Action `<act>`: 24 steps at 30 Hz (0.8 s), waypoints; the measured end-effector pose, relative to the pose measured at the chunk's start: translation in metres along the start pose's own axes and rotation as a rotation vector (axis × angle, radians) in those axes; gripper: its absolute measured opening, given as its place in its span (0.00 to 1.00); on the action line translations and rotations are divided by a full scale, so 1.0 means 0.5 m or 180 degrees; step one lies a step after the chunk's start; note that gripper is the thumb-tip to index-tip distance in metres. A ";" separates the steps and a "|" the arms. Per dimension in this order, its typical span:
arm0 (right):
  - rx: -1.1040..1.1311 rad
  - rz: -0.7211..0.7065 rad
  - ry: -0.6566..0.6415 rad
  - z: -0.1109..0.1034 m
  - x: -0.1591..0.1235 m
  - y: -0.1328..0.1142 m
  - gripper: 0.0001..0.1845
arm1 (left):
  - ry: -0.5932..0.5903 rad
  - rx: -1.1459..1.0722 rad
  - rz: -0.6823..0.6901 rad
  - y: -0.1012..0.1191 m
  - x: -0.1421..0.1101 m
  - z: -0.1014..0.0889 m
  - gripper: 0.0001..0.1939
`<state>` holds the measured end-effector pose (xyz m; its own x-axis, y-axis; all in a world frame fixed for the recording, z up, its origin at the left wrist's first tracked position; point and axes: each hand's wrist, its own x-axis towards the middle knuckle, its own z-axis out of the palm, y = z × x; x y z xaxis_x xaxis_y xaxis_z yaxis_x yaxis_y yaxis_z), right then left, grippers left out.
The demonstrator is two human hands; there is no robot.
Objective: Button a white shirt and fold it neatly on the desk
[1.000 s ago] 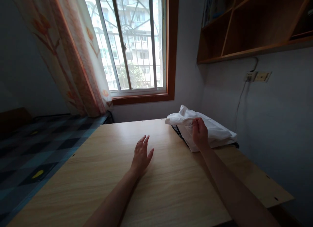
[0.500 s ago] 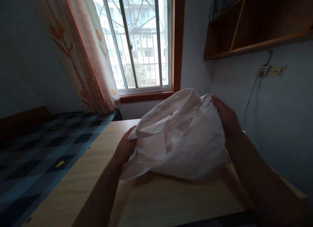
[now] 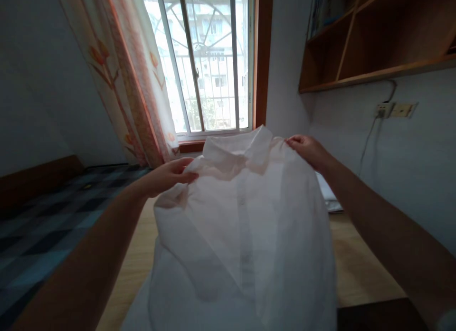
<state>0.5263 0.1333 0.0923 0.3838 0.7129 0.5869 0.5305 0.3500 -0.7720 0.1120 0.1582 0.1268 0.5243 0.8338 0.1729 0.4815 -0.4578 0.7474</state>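
Note:
A white collared shirt (image 3: 228,231) hangs spread out between my hands, its collar at the top and its button front facing me. My left hand (image 3: 169,175) is closed on the shoulder at the left, the cloth pinched between thumb and fingers. At the opposite shoulder, my right hand (image 3: 307,149) pinches the fabric just beside the collar. The lower part of the shirt drops toward me past the bottom of the view and hides much of the wooden table (image 3: 363,264) behind it.
Folded white cloth (image 3: 327,191) lies on the table behind my right forearm. To the left is a bed with a checked cover (image 3: 64,217). Ahead are a window (image 3: 210,70) and a flowered curtain (image 3: 121,84); a wooden shelf (image 3: 356,51) and a socket (image 3: 384,109) are on the right wall.
The bunched white cloth has opened out into a shirt hanging front toward me. My left hand has risen and shifted left; my right hand has moved slightly left.

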 end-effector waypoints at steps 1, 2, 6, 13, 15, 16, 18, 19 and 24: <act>-0.0633 0.0053 -0.0286 0.026 -0.018 0.013 0.09 | 0.0021 0.0687 -0.0003 -0.030 0.021 0.012 0.21; -0.1159 0.0043 -0.0496 0.051 -0.042 0.025 0.06 | 0.0045 0.1413 -0.0021 -0.063 0.036 0.031 0.21; -0.1538 -0.0854 -0.1572 0.128 -0.190 0.035 0.16 | 0.0376 0.2974 0.0121 -0.174 0.042 0.152 0.33; -0.0907 -0.1684 -0.3749 0.168 -0.424 -0.005 0.29 | -0.0121 0.2670 0.0304 -0.251 0.031 0.321 0.21; -0.1229 -0.1615 -0.3569 0.167 -0.455 0.012 0.30 | -0.0022 0.2569 0.0014 -0.280 0.031 0.343 0.22; -0.1375 -0.1578 -0.3452 0.165 -0.465 0.023 0.26 | 0.0069 0.2517 -0.0111 -0.294 0.030 0.351 0.23; -0.1540 -0.1594 -0.3302 0.155 -0.473 0.044 0.17 | 0.0215 0.2432 -0.0234 -0.314 0.025 0.364 0.24; -0.1572 -0.1662 -0.3274 0.145 -0.471 0.053 0.16 | 0.0252 0.2412 -0.0252 -0.321 0.022 0.368 0.24; -0.1732 -0.1966 -0.2858 0.047 -0.389 0.085 0.24 | 0.0324 0.2466 -0.0310 -0.322 0.004 0.381 0.24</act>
<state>0.4564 0.0239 -0.0602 -0.5902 0.7587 0.2757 0.7692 0.6322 -0.0930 0.1692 0.1750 -0.1153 0.4057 0.8883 0.2154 0.8940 -0.4346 0.1086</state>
